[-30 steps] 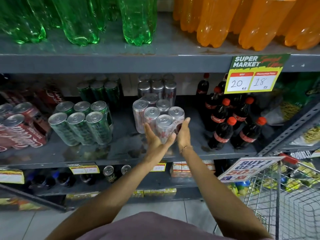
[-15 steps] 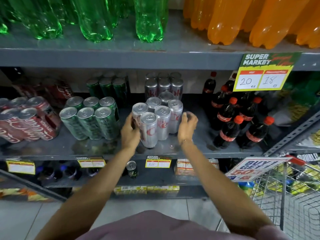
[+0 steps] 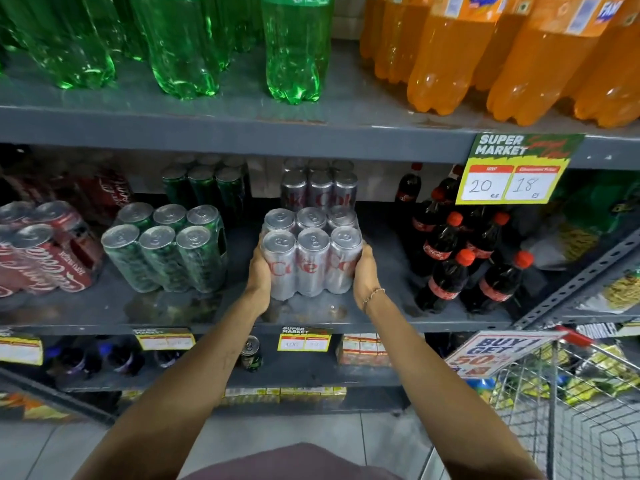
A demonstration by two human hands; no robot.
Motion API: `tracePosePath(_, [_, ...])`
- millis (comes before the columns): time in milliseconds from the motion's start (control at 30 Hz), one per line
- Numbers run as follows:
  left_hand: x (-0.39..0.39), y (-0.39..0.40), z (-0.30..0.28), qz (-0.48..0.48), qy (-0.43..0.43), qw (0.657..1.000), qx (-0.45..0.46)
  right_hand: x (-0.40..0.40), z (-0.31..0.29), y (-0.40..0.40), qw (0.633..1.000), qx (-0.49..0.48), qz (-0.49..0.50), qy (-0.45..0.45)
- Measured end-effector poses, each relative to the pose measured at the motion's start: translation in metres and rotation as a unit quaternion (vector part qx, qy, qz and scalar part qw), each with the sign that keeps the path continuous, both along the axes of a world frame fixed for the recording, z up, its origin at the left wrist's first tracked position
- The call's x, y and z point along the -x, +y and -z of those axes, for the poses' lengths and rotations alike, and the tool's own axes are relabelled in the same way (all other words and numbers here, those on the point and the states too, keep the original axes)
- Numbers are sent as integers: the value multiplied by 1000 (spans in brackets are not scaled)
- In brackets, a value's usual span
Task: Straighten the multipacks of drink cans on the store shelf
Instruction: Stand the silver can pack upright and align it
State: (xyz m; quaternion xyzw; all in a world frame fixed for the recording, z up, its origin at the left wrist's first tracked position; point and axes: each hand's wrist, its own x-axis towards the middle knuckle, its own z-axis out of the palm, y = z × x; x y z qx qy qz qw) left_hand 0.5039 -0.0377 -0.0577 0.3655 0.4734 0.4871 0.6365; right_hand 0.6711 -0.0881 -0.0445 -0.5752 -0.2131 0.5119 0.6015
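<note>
A shrink-wrapped silver can multipack (image 3: 311,254) stands upright on the grey middle shelf (image 3: 381,317), its front row square to the shelf edge. My left hand (image 3: 259,278) presses its left side and my right hand (image 3: 365,275) its right side, so both grip it. A second silver multipack (image 3: 320,192) stands right behind it. To the left sits a green can multipack (image 3: 162,247), leaning and turned slightly, with another green pack (image 3: 204,185) behind. At the far left a red can multipack (image 3: 38,251) leans over.
Dark cola bottles (image 3: 460,258) with red caps stand close on the right. Large green bottles (image 3: 294,46) and orange bottles (image 3: 450,53) fill the upper shelf. A price sign (image 3: 512,171) hangs from that shelf. A wire shopping cart (image 3: 571,410) is at the lower right.
The silver multipack was skewed, with both hands at its front. My hands moved to its two sides and turned it, so it now faces straight forward.
</note>
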Motion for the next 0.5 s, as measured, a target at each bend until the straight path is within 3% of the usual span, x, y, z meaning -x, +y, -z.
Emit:
tracePosePath(167, [-15,-5,2,59,12,998,-13,-21,1,-6,1000,3,12,-8])
tracePosePath(500, [-10,-13,7,53,27,998,9,-21,-3,-23,999,27,-22,-37])
